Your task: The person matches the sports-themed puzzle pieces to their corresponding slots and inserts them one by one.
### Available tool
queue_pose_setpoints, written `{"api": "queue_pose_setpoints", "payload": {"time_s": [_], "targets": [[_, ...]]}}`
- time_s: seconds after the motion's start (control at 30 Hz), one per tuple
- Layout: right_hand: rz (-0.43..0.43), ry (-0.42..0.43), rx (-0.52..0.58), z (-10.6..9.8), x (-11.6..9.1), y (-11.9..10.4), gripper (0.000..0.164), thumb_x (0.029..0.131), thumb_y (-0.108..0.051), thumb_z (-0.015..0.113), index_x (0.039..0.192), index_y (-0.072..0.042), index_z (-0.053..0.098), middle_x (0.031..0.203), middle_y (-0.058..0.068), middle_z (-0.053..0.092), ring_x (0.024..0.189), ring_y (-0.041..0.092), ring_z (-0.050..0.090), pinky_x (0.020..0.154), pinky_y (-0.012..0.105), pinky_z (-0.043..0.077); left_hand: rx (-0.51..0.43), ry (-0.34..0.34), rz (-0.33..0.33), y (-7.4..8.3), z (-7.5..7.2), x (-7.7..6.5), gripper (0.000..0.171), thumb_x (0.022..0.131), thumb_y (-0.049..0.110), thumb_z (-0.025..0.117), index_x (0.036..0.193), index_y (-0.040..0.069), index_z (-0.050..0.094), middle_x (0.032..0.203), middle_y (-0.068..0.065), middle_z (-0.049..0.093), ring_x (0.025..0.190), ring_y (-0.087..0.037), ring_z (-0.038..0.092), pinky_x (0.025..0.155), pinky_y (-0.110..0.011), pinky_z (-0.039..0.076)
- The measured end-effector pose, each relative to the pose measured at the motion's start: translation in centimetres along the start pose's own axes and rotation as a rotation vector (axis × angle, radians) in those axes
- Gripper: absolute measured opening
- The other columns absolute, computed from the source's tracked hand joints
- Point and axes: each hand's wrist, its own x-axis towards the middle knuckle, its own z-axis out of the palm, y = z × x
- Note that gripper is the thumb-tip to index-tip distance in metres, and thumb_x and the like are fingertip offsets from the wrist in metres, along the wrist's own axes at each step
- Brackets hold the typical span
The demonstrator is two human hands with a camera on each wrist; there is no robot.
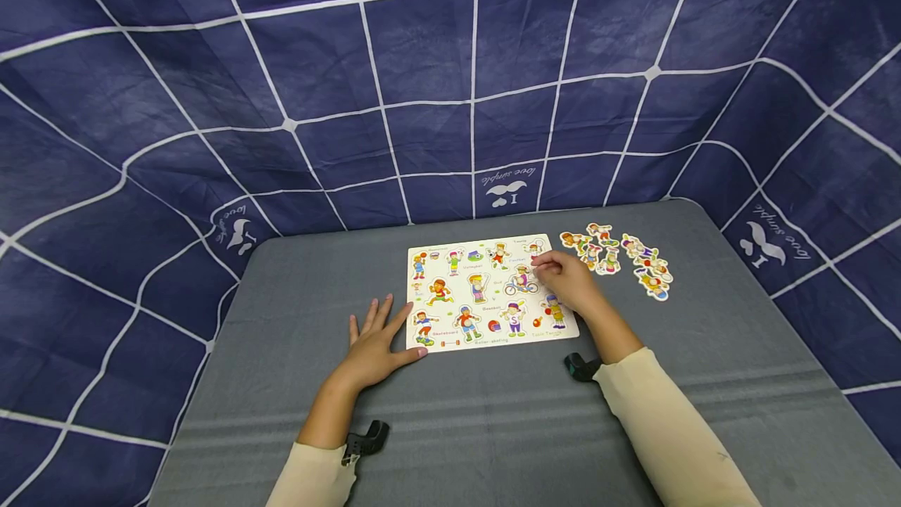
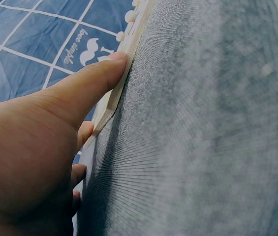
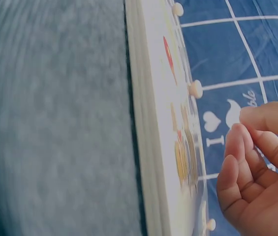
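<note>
A pale wooden knob puzzle board (image 1: 486,305) printed with sports figures lies on the grey table, most of its figures standing in rows. My left hand (image 1: 376,348) is spread at its lower left corner; in the left wrist view the thumb (image 2: 92,81) presses on the board's edge. Over the board's right side is my right hand (image 1: 567,280), its fingertips close to the cyclist piece (image 1: 521,282) and the tennis figure (image 1: 533,249). In the right wrist view its fingers (image 3: 231,172) are loosely bent above the board, thumb and forefinger near each other, with nothing visible between them.
Right of the board lie several loose figure pieces in two groups, one nearer the board (image 1: 593,247) and one farther right (image 1: 647,266). A dark blue cloth (image 1: 436,131) with white lines hangs behind and beside the grey table (image 1: 493,429).
</note>
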Motion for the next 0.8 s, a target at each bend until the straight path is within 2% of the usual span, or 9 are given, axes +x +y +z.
{"api": "queue_pose_setpoints", "payload": {"time_s": [0.2,0.8], "targets": [[-0.001,0.054,-0.027,-0.9,0.0,0.6,0.018,0.096,-0.013,0.064,0.110,-0.004,0.072,0.096,0.011,0.070,0.078,0.010,0.059,0.068,0.019,0.048,0.002,0.000,0.001,0.0,0.0,0.0,0.095,0.084,0.070,0.067,0.161,0.031,0.027,0.172,-0.010,0.007,0.159,-0.038,-0.005,0.119,-0.070,-0.013],[-0.045,0.143,0.002,-4.0,-0.2,2.9,0.021,0.095,-0.009,0.067,0.112,0.003,0.071,0.101,0.019,0.072,0.075,-0.007,0.057,0.068,0.010,0.046,-0.007,-0.005,-0.003,0.1,-0.1,-0.1,0.095,0.085,0.069,0.067,0.162,0.031,0.027,0.172,-0.010,0.006,0.159,-0.038,-0.006,0.119,-0.070,-0.013]]}}
